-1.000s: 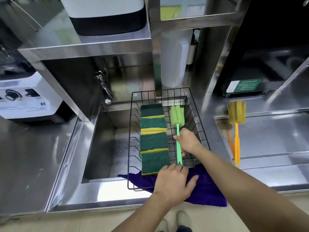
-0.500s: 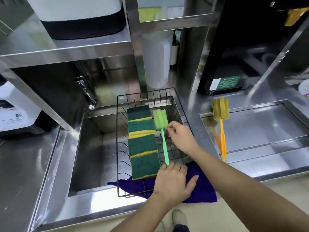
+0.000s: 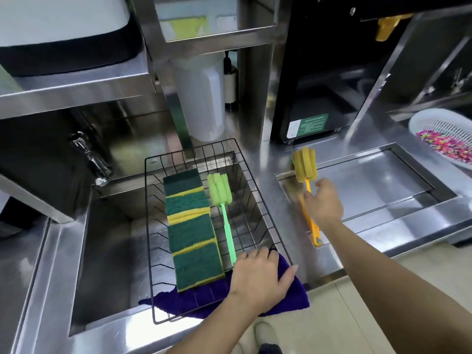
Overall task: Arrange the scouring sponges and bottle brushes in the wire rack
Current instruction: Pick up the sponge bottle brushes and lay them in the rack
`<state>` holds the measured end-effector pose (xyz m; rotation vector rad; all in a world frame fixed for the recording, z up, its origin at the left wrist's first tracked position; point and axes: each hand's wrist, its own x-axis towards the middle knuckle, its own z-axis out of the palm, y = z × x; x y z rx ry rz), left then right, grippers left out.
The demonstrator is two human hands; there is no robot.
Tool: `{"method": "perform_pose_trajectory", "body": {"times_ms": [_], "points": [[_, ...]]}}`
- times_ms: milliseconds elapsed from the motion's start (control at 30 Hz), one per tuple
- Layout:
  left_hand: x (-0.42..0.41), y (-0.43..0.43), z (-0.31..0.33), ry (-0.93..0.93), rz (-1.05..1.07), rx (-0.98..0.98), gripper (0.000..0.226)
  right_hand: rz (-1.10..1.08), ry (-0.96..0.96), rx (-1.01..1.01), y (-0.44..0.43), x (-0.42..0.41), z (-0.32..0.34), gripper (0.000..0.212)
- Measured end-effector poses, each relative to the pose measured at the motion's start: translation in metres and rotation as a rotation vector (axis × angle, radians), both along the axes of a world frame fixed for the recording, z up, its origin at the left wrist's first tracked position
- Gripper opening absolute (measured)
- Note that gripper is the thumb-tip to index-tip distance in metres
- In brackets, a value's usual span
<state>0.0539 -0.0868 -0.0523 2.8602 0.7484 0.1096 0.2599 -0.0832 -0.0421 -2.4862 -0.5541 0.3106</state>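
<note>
A black wire rack [image 3: 258,198] sits over the sink. Inside it, several green-and-yellow scouring sponges [image 3: 190,226] lie in an overlapping row, with a green bottle brush [image 3: 223,213] beside them on the right. My left hand [image 3: 258,277] rests flat on the rack's near right corner, fingers spread. A yellow bottle brush [image 3: 305,169] with an orange handle lies on the steel counter right of the rack. My right hand [image 3: 323,203] is over its handle, fingers curling around it; whether the grip is closed is unclear.
A purple cloth [image 3: 293,297] lies under the rack's near end. The sink [image 3: 109,246] has a tap [image 3: 89,157] at back left. A recessed steel tray [image 3: 383,182] lies right, a white colander [image 3: 444,136] far right, a white jug [image 3: 201,98] behind the rack.
My right hand let go of the green brush, which now lies in the rack, and moved right to the yellow brush on the counter. The view shifted right.
</note>
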Motion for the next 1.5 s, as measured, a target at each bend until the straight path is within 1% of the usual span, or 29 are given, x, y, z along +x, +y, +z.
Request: {"method": "perform_pose_trajectory", "body": {"times_ms": [67,133,233,333,467,567,633,733,833,867,933,1000,1067,1200,1367,1500], "points": [[0.001,0.000,-0.001,0.009,-0.007,-0.008,0.074,0.004,0.037,-0.084,-0.005,0.004,-0.006,0.042],[0.001,0.002,-0.002,0.033,-0.010,-0.024,0.078,0.015,0.087,-0.158,-0.008,0.006,-0.010,0.043],[0.000,0.003,-0.001,0.036,-0.009,-0.028,0.080,0.082,0.153,-0.229,-0.011,0.006,-0.013,0.028],[0.000,0.002,-0.001,0.045,0.001,-0.042,0.080,0.111,0.170,-0.237,-0.013,0.005,-0.015,0.016],[0.000,0.002,-0.001,0.045,0.005,-0.035,0.081,0.088,0.154,-0.115,-0.011,0.003,-0.009,0.017],[0.000,0.003,0.000,0.031,0.008,-0.031,0.087,0.048,0.106,0.026,-0.004,0.000,0.004,0.012],[-0.001,0.002,-0.001,0.006,0.011,-0.029,0.081,0.042,0.080,0.149,0.005,-0.002,0.013,0.014],[-0.002,0.002,0.002,0.001,0.019,-0.071,0.075,0.125,0.071,0.332,0.019,-0.015,0.030,0.023],[-0.005,0.004,0.003,0.004,0.038,-0.084,0.067,0.275,0.124,0.365,0.035,-0.038,0.042,0.024],[-0.006,0.005,0.004,0.016,0.044,-0.091,0.066,0.347,0.157,0.349,0.040,-0.047,0.044,0.022],[-0.009,0.006,0.004,0.008,0.062,-0.094,0.071,0.504,0.198,0.267,0.047,-0.064,0.046,0.020],[-0.012,0.007,0.004,-0.018,0.074,-0.075,0.076,0.637,0.206,0.132,0.051,-0.080,0.045,0.019],[-0.015,0.008,0.003,-0.015,0.077,-0.052,0.079,0.704,0.258,0.005,0.053,-0.092,0.042,0.018],[-0.020,0.010,-0.003,0.001,0.088,-0.074,0.083,0.728,0.320,-0.201,0.056,-0.101,0.031,0.016],[-0.020,0.010,-0.006,0.025,0.072,-0.066,0.084,0.733,0.282,-0.372,0.057,-0.103,0.017,0.027],[-0.019,0.010,-0.005,0.046,0.065,-0.052,0.085,0.706,0.268,-0.497,0.062,-0.107,0.018,0.028]]}}
